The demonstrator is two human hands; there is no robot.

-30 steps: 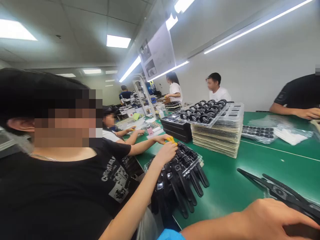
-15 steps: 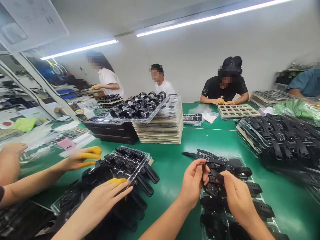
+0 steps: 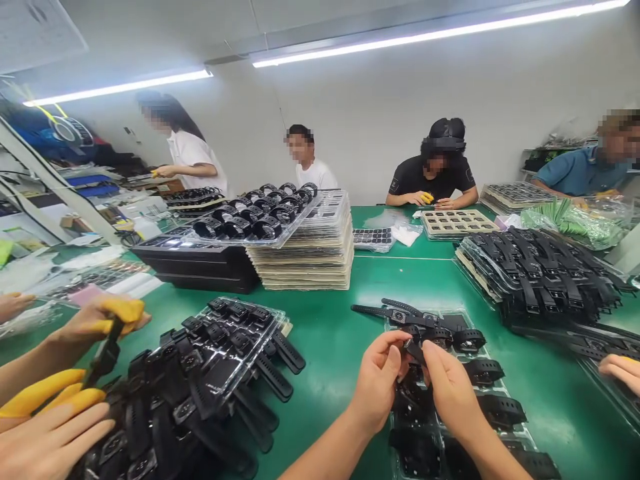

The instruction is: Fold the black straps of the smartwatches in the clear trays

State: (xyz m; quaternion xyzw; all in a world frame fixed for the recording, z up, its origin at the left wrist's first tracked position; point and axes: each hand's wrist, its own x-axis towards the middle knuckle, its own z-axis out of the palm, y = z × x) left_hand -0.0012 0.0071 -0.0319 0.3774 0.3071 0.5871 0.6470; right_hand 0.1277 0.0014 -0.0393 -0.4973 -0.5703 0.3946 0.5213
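Observation:
My left hand and my right hand meet above a clear plastic tray. Between their closed fingers is a black smartwatch, gripped from both sides. Its far side is partly hidden by my fingers. Closed-loop black watches sit in the tray's compartments, along its right side and towards me. At the tray's far left corner a watch with its strap laid open lies across the edge.
To my left, a co-worker's yellow-covered hands hold a watch above a watch-filled tray. Stacked trays stand ahead beside a black case. More piled watches are at right, near another person's hand.
My right hand has come closer to my left, and the strap between them is less stretched out. At left, the co-worker has lifted a watch. Another hand now shows at the right edge.

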